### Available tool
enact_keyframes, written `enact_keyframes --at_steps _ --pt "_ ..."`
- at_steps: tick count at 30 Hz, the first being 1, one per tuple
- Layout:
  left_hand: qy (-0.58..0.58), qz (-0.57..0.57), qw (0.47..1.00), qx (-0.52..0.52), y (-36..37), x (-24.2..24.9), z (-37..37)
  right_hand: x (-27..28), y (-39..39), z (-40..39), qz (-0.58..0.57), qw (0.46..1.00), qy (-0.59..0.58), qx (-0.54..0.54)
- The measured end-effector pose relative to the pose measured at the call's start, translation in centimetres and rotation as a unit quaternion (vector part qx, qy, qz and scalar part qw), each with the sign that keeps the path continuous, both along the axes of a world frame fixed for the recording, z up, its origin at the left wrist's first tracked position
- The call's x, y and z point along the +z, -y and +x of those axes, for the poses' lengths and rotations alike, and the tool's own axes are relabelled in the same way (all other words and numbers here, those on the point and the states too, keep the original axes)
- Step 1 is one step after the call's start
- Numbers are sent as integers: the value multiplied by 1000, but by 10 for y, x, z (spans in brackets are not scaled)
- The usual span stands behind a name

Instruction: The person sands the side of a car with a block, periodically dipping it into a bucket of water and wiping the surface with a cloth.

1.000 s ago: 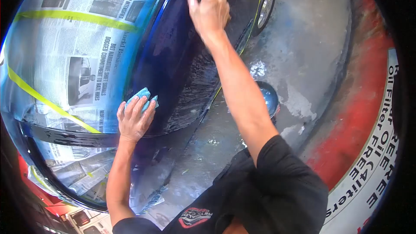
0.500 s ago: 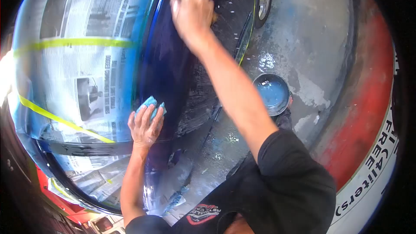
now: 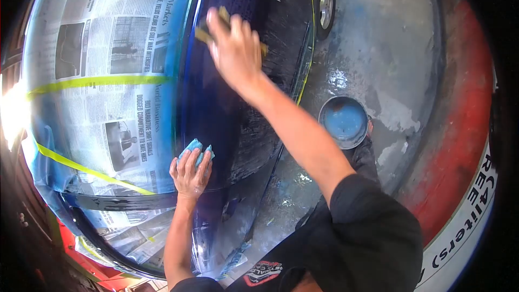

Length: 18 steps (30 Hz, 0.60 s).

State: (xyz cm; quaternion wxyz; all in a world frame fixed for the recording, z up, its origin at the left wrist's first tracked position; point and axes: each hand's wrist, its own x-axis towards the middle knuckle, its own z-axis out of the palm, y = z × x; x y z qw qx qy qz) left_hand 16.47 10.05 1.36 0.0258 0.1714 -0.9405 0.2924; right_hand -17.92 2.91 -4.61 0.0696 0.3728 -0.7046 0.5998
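My right hand (image 3: pixel 235 51) is closed over a flat yellowish block (image 3: pixel 202 35), its edges showing past the fingers, and presses it against the dark blue car panel (image 3: pixel 208 97). Lower on the same panel rests my left hand (image 3: pixel 190 174), its fingers bent over a crumpled light-blue cloth (image 3: pixel 195 150). Wet streaks and pale marks cover the panel's dark lower part. Left of the panel, newspaper (image 3: pixel 92 108) masks the car's windows, held by strips of yellow-green tape (image 3: pixel 102 83).
A round basin (image 3: pixel 344 121) of bluish water stands on the wet grey floor (image 3: pixel 378 75), close to my right leg. A car wheel (image 3: pixel 325 0) is at the top. Along the right runs a red band (image 3: pixel 459 130) beside a white lettered surface (image 3: pixel 459 232).
My right hand has moved down the panel, toward me, with the block. The cloth stays under my left hand at about the same spot on the panel; the view has shifted a little.
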Motion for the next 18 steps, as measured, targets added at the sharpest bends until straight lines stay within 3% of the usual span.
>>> enact_keyframes --at_steps 2,4,7,10,13,15,17,18 --pt "-1 1 1000 -1 2 -1 -2 -11 -18 4 8 998 -32 53" --pt "2 1 1000 -1 1 0 1 1 13 -38 18 999 -47 6" --pt "-8 -3 1000 -4 1 -2 0 22 48 -93 12 999 27 -36" --pt "-1 1 1000 -1 0 0 0 16 27 -52 -3 999 34 -13" --pt "-1 2 1000 1 0 1 -1 -9 -7 2 -2 998 -41 49" --pt "-2 1 1000 2 1 0 -3 2 3 -24 3 999 -43 25" --pt "2 1 1000 1 0 1 0 20 41 -78 1 1000 6 -24" --pt "1 -3 1000 0 2 1 -1 31 48 -95 30 998 52 2"
